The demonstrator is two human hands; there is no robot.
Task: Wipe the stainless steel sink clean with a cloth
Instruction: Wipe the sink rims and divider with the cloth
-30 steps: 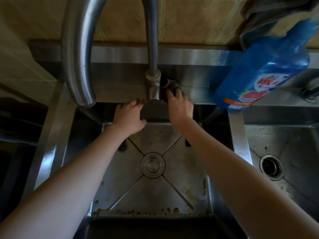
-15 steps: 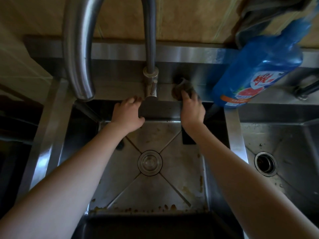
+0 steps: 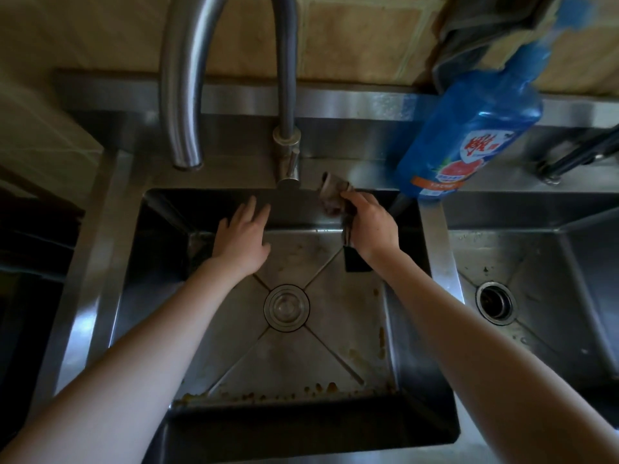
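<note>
A crumpled cloth (image 3: 333,195) is pinched by the right hand (image 3: 370,226) at the sink (image 3: 425,236) back rim, while the left hand (image 3: 243,237) is held flat, fingers straight.

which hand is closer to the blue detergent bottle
Right. The right hand, gripping the cloth, is just left of and below the blue detergent bottle. The left hand lies farther left, beyond the faucet.

It's dim here, the tiled wall (image 3: 351,38) catching the most light and pale streaks of glare running along the steel rim of the sink (image 3: 100,262), while its far and near walls drop into black shadow, the faucet (image 3: 181,95) bows with the wide lens, and the blue bottle (image 3: 469,135) blurs toward the corner.
</note>
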